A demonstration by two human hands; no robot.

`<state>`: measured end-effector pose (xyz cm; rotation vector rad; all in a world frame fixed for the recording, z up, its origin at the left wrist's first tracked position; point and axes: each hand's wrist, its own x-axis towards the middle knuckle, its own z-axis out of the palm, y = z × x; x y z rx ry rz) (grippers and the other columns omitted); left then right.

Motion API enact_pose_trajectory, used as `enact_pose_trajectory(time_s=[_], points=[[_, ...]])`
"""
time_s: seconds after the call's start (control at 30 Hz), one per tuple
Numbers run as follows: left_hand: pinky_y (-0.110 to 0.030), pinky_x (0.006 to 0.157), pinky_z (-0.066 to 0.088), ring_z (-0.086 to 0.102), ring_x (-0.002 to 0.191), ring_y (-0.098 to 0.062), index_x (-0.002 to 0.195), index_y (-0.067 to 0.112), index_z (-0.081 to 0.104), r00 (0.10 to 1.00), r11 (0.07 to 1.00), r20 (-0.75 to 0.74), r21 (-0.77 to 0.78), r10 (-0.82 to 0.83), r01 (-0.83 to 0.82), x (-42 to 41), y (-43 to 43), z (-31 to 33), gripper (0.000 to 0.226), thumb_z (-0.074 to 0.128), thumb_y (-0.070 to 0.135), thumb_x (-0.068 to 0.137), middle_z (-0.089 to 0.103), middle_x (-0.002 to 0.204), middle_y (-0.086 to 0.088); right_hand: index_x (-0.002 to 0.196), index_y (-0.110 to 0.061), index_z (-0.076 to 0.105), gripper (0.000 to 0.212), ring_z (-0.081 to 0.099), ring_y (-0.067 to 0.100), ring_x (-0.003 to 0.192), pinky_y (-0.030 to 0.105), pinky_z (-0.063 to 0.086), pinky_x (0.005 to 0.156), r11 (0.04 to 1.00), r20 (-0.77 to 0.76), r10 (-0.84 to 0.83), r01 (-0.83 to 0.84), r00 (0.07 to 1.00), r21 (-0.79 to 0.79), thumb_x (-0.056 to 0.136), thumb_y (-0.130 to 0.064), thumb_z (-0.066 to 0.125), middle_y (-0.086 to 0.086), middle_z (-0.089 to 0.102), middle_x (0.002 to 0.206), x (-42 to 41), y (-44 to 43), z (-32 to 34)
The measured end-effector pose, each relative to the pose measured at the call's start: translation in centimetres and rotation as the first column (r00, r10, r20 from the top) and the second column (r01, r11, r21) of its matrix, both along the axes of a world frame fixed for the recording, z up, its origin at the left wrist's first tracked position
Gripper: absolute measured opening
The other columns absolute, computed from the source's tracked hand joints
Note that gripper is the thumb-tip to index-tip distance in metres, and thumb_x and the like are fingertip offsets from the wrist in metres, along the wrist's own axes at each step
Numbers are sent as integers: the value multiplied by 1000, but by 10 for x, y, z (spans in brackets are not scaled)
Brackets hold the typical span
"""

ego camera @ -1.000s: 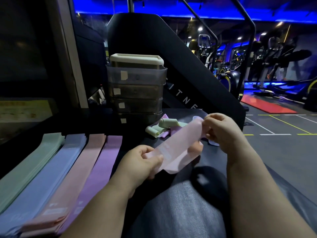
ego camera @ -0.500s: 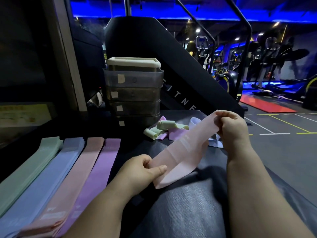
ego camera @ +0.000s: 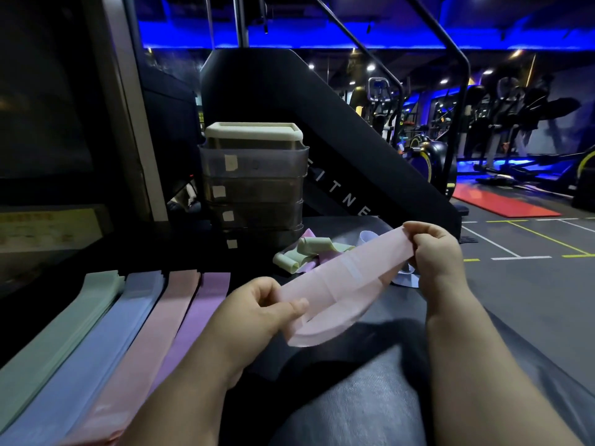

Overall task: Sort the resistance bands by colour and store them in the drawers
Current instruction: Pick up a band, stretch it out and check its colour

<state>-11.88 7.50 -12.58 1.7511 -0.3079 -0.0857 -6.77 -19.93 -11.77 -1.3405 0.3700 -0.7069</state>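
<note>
You hold the pink band [ego camera: 341, 278] by both ends, clear of the pad [ego camera: 341, 225]. Your left hand [ego camera: 257, 309] pinches the near end between thumb and curled fingers. Your right hand [ego camera: 434, 252] grips the far end, fingers folded over its edge. Neither hand is free. The band is drawn out almost flat, and its under layer sags a little near your left hand.

Its long axis runs from your left hand, low and near, up and away to your right hand. The pink stack [ego camera: 154, 333] lies to the left of that, third in the row, between the blue stack [ego camera: 106, 336] and the purple stack [ego camera: 201, 304], with the green stack [ego camera: 64, 336] at the outer left. Those stacks also run away from you, but on a steeper line than the band in your hands. I judge you must swing the far end leftward before the band lies square on its mates. Your left hand is the nearer one to the pink stack and should lead; your right has to cross over the purple stack to follow.

The sorting is not done: a pile [ego camera: 309, 251] of loose bands lies beyond your hands, at the foot of the drawers [ego camera: 254, 188], which look closed.
</note>
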Motion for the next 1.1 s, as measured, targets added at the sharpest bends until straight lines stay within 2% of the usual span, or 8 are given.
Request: enact_pose_trajectory(time_s=[0.07,0.17,0.23,0.33,0.47,0.73,0.9,1.1], points=[[-31,65,39,48,61,-15,58,22,51,998,993,52,111,36,-41,-2,8,6,35,78,42,68,53,58,5,82,-20,68,37,52,16,63,54,55,81,999,-13,22,-23,1000,-40,89,1,38,4,61,82,-1,3,1],[-29,61,35,44,56,-13,59,19,48,983,959,139,240,119,-150,-5,27,12,40,76,38,80,50,54,6,85,-19,67,38,53,16,67,27,52,61,992,6,76,-75,997,-101,90,4,37,7,62,88,-2,14,2],[-29,60,35,45,54,-11,59,19,50,984,961,131,232,120,-148,-7,42,16,37,74,36,81,54,55,5,88,-16,66,36,51,17,65,20,48,51,983,9,136,-134,991,-125,92,6,37,6,60,82,-2,24,1],[-29,60,38,50,54,-9,57,22,51,992,978,74,173,105,-116,-13,65,18,35,72,32,83,62,59,1,92,-21,68,30,50,21,68,35,47,66,965,-8,211,-209,978,-157,92,1,48,5,60,77,-1,38,-2],[-26,56,41,49,51,-11,63,16,51,983,982,26,44,181,-182,-23,91,19,30,72,21,84,56,57,-1,113,-17,65,28,58,18,73,29,50,64,935,-62,307,-313,950,-168,94,0,52,9,66,88,-2,58,-4],[-43,72,57,63,52,-19,69,20,52,898,817,236,376,372,-437,-41,149,20,31,73,40,81,64,62,5,99,-12,70,17,56,13,71,19,52,63,877,-88,440,-448,894,-175,95,-3,56,6,65,81,-17,96,1],[-39,68,53,66,63,-20,75,23,52,829,732,310,392,466,-557,-52,170,17,27,71,42,82,62,65,2,89,-13,74,14,56,15,69,21,48,59,831,-124,481,-497,868,-249,91,-5,63,7,67,78,-16,116,-2],[-33,63,48,59,58,-16,77,34,54,839,787,287,303,463,-538,-50,196,8,22,76,33,79,65,62,9,104,0,61,13,60,26,77,31,51,72,812,-178,532,-559,828,-168,95,-6,55,19,61,89,-2,139,-1]])
